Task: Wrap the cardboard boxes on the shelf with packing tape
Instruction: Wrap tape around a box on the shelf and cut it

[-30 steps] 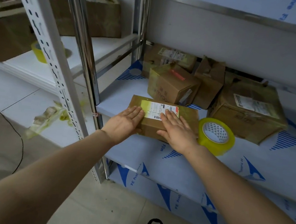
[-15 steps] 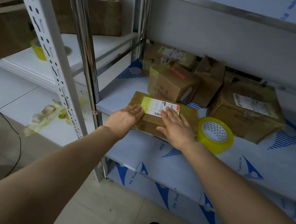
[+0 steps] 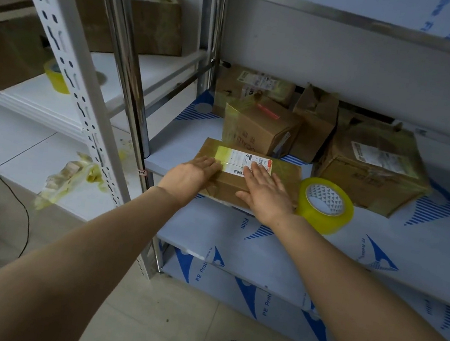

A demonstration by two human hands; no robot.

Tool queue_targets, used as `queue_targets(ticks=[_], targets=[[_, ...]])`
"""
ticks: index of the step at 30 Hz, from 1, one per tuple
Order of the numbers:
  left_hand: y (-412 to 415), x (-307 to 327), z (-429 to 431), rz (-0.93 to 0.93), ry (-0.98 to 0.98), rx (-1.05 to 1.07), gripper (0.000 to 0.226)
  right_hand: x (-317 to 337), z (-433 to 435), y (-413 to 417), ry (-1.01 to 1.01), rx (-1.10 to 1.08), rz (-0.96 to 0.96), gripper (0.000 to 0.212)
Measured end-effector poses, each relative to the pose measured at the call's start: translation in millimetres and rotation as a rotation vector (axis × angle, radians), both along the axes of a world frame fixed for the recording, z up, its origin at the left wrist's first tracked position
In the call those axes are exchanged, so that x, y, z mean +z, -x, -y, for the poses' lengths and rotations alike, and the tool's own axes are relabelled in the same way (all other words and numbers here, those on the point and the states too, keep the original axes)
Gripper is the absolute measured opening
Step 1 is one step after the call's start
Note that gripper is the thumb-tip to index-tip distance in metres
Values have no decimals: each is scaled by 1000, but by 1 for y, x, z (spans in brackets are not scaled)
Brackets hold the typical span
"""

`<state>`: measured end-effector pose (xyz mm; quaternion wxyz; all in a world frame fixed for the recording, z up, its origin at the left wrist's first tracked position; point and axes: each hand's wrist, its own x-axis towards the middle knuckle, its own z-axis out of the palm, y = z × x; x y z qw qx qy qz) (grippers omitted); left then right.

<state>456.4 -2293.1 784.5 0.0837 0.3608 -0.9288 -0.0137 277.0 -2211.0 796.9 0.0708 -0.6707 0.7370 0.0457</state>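
Two flat hands, fingers straight, gripping nothing: left hand (image 3: 192, 175) and right hand (image 3: 265, 194) pressing a taped box (image 3: 285, 171) on the shelf (image 3: 238, 230); tape roll (image 3: 324, 223) just right; boxes (image 3: 259, 126) behind.

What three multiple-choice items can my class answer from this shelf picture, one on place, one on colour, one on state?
1. Where is the nearer tape roll?
A. on the floor
B. on the shelf, right of the flat box
C. on top of the flat box

2. What colour is that tape roll?
A. yellow
B. red
C. black

3. How do the left hand and right hand lie?
A. gripping the tape roll
B. flat on the flat box, fingers straight
C. hanging at the sides

Answers: 1 B, it lies on the shelf beside the box's right end; 2 A, its side is yellow; 3 B, both palms rest on the box top.
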Motion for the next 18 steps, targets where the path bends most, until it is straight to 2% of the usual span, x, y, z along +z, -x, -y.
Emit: queue_targets(ticks=[4, 6, 7, 10, 13, 14, 15, 18], targets=[[0, -4, -8, 53, 34, -2, 58, -2, 1, -1, 11, -4, -34, 64], [2, -4, -11, 68, 42, -12, 59, 1, 1, 2, 6, 9, 51, 65], [2, -4, -12, 70, 44, -12, 60, 3, 0, 5, 33, 17, 160, 65], [1, -4, -13, 33, 22, -17, 60, 12, -19, 18, 329, -50, 554, 61], [0, 0, -12, -55, -15, -40, 63, 10, -46, 51, 626, -359, 544, 58], [1, 2, -13, -55, -32, -46, 67, 9, -53, 65, 616, -437, 509, 60], [3, 3, -14, -36, -45, -49, 72, 7, -57, 77, 518, -477, 452, 63], [16, 4, -19, 70, -14, -45, 79, -3, -67, 104, -2, -430, 140, 79]])
